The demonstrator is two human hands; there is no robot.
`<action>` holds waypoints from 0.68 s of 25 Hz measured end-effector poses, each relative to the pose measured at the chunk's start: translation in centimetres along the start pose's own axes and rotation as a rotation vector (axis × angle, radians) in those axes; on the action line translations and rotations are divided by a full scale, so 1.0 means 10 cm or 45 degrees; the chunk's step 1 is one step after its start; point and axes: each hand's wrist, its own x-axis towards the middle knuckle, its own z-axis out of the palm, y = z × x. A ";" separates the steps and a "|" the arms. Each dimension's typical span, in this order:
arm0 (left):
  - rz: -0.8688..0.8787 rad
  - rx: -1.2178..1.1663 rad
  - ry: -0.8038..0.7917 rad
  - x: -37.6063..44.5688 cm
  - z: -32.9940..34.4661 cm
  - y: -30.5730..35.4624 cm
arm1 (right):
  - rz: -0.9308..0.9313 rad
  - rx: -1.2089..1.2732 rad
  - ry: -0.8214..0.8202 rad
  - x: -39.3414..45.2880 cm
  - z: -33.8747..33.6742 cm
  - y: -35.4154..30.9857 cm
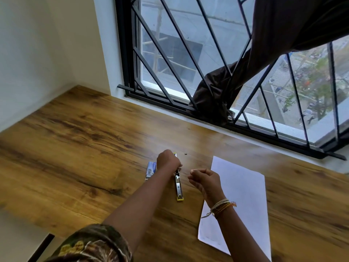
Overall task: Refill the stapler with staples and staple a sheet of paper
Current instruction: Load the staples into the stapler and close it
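A stapler lies opened out flat on the wooden table, its metal channel facing up and yellow showing at both ends. My left hand grips its far half. My right hand hovers just right of the stapler with fingers curled, pinching something thin at the fingertips that is too small to identify. A small blue and white staple box lies left of my left hand. A white sheet of paper lies on the table under my right forearm.
A tiny dark bit sits on the table beyond the stapler. A barred window runs along the table's far edge, with a dark curtain bunched through the bars. A white wall stands to the left.
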 end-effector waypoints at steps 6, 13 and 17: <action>-0.110 -0.044 -0.155 0.04 -0.12 0.01 | 0.042 0.079 -0.036 -0.04 0.02 -0.02; 0.354 -0.107 0.064 -0.06 0.07 -0.15 | 0.180 -0.028 0.053 0.03 0.06 -0.03; 0.428 -0.298 0.051 -0.07 0.15 -0.24 | 0.301 -0.007 -0.009 0.08 0.09 -0.09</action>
